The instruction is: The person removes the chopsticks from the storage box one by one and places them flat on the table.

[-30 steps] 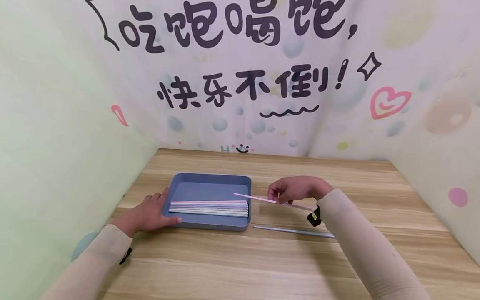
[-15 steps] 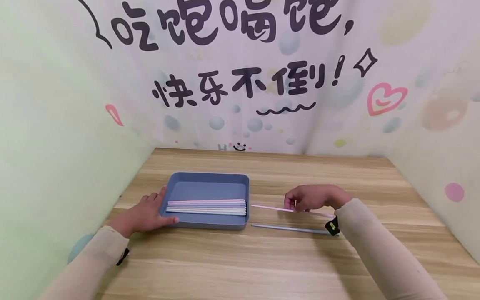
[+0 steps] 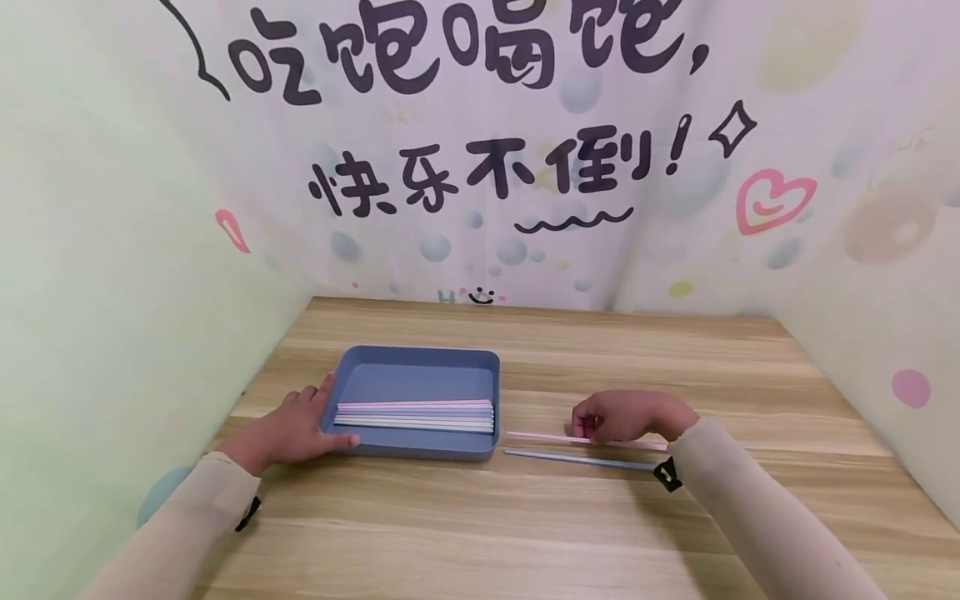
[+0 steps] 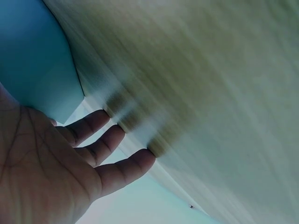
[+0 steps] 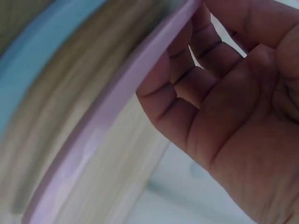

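Left hand [image 3: 294, 425]: fingers pretty much straight, up against the left side of the blue tray [image 3: 416, 379], thumb out over its near corner
Right hand [image 3: 630, 415]: thumb and fingertips pinching the pink chopstick [image 3: 542, 436]
Pinched stick: just right of the tray, can't tell if it's touching the wood table [image 3: 450, 533]
Blue chopstick [image 3: 573, 457]: on the table, nearer the person
Tray pile [image 3: 416, 417]: pink, bluish and pale chopsticks side by side

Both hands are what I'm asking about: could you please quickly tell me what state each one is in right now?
Left hand: open, touching the blue tray.
Right hand: closed, holding a pink chopstick.
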A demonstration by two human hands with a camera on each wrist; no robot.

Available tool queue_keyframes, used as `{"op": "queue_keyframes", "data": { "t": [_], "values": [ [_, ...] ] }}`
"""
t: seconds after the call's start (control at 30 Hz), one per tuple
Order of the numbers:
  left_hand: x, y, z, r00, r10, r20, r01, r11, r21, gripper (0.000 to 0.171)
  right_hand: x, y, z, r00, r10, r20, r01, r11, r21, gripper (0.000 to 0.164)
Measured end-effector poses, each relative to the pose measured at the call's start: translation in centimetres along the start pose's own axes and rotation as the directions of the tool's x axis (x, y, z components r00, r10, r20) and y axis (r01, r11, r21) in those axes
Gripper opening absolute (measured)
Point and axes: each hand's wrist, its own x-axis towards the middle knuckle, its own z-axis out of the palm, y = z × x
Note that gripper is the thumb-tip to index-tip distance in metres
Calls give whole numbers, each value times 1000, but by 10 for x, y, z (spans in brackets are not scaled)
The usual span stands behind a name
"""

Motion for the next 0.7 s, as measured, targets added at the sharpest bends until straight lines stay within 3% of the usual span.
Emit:
{"op": "queue_keyframes", "data": {
  "t": [0.7],
  "values": [
    [2, 1, -1, 1000, 2, -15, -2, 1000, 18, 119, 3, 1, 10, 1000, -25, 6, 25, 1000, -14, 25]
  ]
}}
